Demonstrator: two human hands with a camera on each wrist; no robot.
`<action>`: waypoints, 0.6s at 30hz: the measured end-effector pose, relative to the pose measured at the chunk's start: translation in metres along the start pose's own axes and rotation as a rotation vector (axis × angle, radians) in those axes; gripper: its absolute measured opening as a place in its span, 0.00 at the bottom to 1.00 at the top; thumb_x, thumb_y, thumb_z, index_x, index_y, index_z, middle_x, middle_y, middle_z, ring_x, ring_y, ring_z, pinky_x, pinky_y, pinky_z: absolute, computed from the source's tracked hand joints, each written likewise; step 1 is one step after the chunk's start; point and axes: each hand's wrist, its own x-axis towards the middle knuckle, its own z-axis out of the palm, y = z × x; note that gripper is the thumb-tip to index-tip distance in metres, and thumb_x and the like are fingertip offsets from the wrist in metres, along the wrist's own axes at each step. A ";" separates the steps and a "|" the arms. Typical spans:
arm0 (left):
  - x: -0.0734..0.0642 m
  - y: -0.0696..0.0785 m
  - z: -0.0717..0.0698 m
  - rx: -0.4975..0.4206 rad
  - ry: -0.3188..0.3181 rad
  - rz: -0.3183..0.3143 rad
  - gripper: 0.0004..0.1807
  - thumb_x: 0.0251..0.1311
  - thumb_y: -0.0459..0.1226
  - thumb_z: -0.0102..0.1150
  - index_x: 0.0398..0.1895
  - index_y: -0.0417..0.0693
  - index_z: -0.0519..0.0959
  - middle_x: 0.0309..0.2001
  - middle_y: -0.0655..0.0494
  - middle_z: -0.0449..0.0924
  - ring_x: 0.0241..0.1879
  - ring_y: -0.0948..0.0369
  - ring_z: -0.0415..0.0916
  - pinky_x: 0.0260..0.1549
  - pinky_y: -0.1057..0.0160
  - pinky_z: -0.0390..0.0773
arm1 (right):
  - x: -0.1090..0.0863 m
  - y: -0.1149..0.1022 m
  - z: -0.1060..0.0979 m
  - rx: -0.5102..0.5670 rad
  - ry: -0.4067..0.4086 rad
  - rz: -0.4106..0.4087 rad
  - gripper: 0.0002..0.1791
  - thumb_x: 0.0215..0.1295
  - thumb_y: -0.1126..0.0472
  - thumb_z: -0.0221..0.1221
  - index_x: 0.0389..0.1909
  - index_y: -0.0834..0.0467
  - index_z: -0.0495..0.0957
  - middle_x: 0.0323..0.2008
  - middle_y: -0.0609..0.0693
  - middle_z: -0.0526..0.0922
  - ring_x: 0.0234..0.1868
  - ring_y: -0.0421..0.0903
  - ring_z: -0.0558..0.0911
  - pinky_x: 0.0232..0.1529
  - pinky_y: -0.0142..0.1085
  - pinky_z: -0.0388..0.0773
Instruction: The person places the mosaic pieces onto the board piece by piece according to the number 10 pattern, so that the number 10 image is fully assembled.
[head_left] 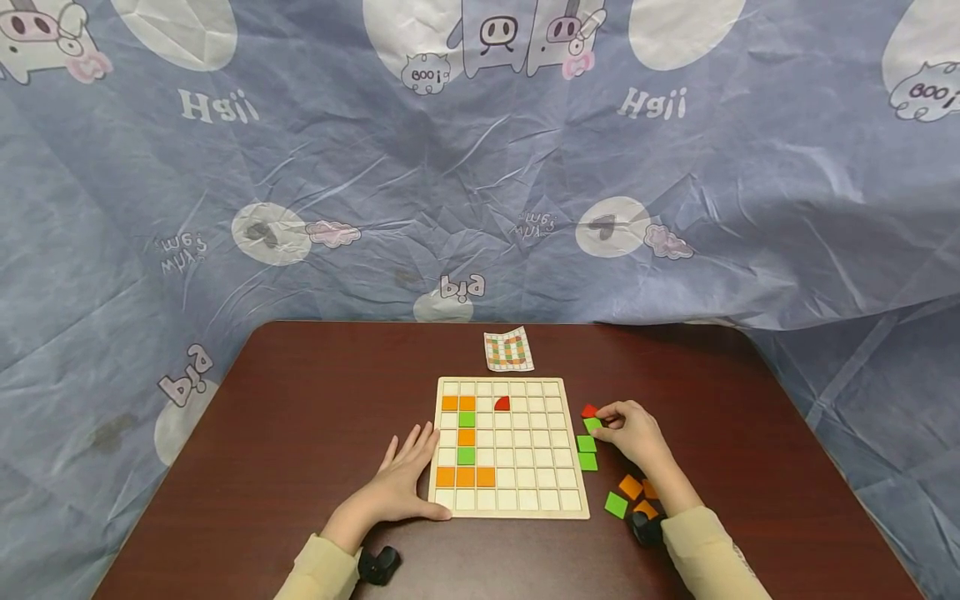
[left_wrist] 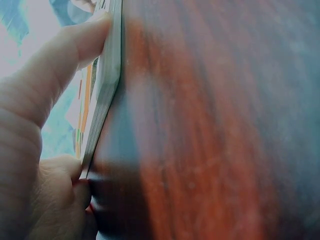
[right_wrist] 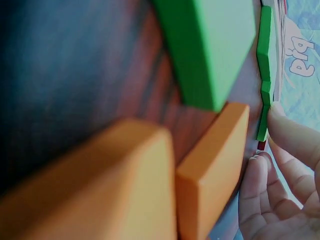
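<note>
A pale wooden grid board (head_left: 507,509) lies on the table, with several orange and green square tiles and one red quarter-round piece (head_left: 502,404) in its cells. My left hand (head_left: 397,487) rests at the board's left side, fingers spread, its thumb on the near left corner. Right of the board, my right hand (head_left: 636,432) pinches a green tile (head_left: 592,424) between thumb and forefinger. Just beyond that tile lies a red piece (head_left: 588,411), partly covered by the fingertips. In the right wrist view the thumb touches the green tile's (right_wrist: 263,122) edge.
Two green tiles (head_left: 587,462) lie between the board and my right hand. Closer to me are another green tile (head_left: 616,505) and several orange tiles (head_left: 630,487), near my right wrist. A paper pattern card (head_left: 508,350) lies behind the board. A printed cloth (head_left: 480,167) hangs behind the table.
</note>
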 end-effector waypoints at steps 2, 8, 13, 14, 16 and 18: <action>0.000 0.000 0.000 0.001 0.001 -0.003 0.68 0.42 0.59 0.75 0.80 0.45 0.43 0.80 0.48 0.36 0.80 0.48 0.32 0.73 0.38 0.30 | 0.001 -0.002 0.002 -0.005 0.002 0.001 0.14 0.57 0.62 0.69 0.42 0.64 0.82 0.41 0.58 0.77 0.39 0.50 0.77 0.38 0.36 0.75; -0.001 -0.001 0.000 0.001 0.006 -0.004 0.68 0.42 0.59 0.75 0.80 0.45 0.44 0.80 0.48 0.36 0.80 0.48 0.32 0.73 0.38 0.30 | 0.003 -0.013 0.009 -0.031 0.023 0.027 0.20 0.55 0.58 0.71 0.41 0.66 0.78 0.40 0.61 0.77 0.40 0.53 0.76 0.40 0.43 0.77; 0.000 -0.001 0.000 0.002 0.006 0.005 0.68 0.42 0.58 0.75 0.80 0.45 0.44 0.80 0.48 0.36 0.80 0.48 0.32 0.73 0.37 0.30 | 0.003 -0.022 0.012 -0.065 0.028 0.096 0.21 0.55 0.59 0.71 0.42 0.67 0.75 0.39 0.62 0.79 0.39 0.55 0.77 0.42 0.49 0.77; 0.000 -0.001 0.000 0.002 0.006 0.006 0.67 0.43 0.58 0.75 0.80 0.45 0.44 0.80 0.48 0.36 0.80 0.48 0.32 0.73 0.37 0.30 | 0.003 -0.023 0.012 -0.062 0.024 0.108 0.20 0.55 0.60 0.71 0.42 0.67 0.75 0.38 0.62 0.79 0.38 0.55 0.77 0.41 0.49 0.77; 0.000 -0.001 0.000 0.003 0.004 0.006 0.67 0.43 0.58 0.75 0.80 0.45 0.43 0.80 0.48 0.36 0.80 0.48 0.32 0.73 0.37 0.30 | 0.004 -0.024 0.012 -0.055 0.015 0.124 0.20 0.55 0.60 0.70 0.41 0.67 0.74 0.37 0.60 0.79 0.37 0.54 0.78 0.39 0.49 0.76; 0.000 0.000 0.000 0.005 0.002 0.006 0.68 0.43 0.58 0.75 0.80 0.45 0.43 0.80 0.48 0.36 0.80 0.48 0.32 0.73 0.37 0.30 | 0.004 -0.024 0.012 -0.047 0.004 0.132 0.19 0.56 0.61 0.70 0.41 0.66 0.75 0.37 0.59 0.79 0.36 0.53 0.78 0.39 0.48 0.76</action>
